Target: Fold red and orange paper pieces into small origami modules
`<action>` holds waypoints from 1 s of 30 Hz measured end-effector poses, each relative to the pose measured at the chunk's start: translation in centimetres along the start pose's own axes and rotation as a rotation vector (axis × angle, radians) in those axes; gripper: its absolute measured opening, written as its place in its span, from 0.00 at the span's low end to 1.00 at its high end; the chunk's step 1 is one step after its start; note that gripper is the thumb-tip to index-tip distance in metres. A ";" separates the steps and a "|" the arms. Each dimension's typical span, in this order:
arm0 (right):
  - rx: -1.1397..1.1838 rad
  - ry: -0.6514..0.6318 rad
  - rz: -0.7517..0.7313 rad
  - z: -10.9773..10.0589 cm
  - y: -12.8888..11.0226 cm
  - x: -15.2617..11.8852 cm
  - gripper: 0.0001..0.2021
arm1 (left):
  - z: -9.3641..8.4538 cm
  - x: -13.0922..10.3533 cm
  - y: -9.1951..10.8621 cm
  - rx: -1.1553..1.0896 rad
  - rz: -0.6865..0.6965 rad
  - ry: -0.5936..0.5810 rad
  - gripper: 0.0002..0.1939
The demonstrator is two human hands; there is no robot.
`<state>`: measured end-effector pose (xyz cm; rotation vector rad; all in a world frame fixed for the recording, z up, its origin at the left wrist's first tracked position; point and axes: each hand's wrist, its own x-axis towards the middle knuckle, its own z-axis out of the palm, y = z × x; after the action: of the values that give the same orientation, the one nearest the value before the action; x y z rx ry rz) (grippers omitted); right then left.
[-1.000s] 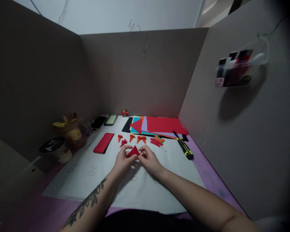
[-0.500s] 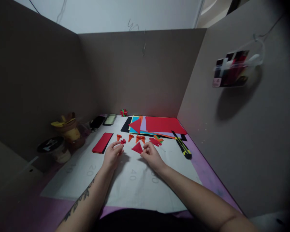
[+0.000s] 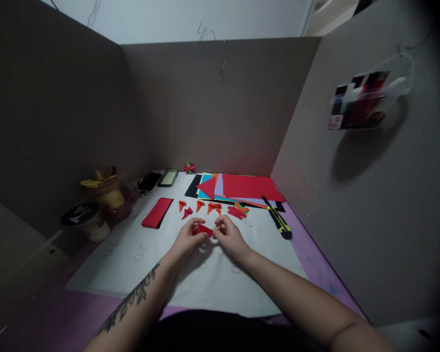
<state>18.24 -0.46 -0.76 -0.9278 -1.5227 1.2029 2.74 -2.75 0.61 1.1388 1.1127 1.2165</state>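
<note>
Between my two hands, just above the white mat, is a red paper triangle. My left hand pinches its left side with thumb and fingers. At its right corner my right hand grips it, fingers curled. A small folded red paper piece lies on the mat just beyond my left hand. Behind the hands sits a row of folded orange paper pieces. Several red paper strips lie past my right hand, beside green and orange scraps.
A stack of red paper rectangles lies left. Coloured sheets with a red triangle are at the back. A yellow-black utility knife lies right. A lidded tub, a phone and a paper star stand around.
My left hand has let go of the small folded red piece, now lying on the mat, and moved right to take the triangle. My right hand still holds the triangle.
</note>
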 end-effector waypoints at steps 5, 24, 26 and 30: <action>0.083 -0.005 0.033 -0.4 -0.4 0.4 0.09 | 0.2 -0.5 -0.2 0.036 -0.033 -0.090 0.21; -0.240 -0.099 -0.283 -1.4 -1.2 0.1 0.13 | -0.2 -0.3 0.7 -0.019 -0.017 -0.024 0.09; -0.237 -0.126 -0.259 -1.2 -1.3 -0.1 0.13 | -0.2 -0.3 0.8 -0.033 -0.027 -0.025 0.08; -0.157 -0.098 -0.202 -0.9 -1.2 0.0 0.11 | -0.2 -0.4 1.1 -0.028 -0.021 -0.025 0.07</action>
<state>19.12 -0.46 0.50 -0.8029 -1.7652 1.0072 2.42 -3.14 1.74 1.1155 1.0827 1.1946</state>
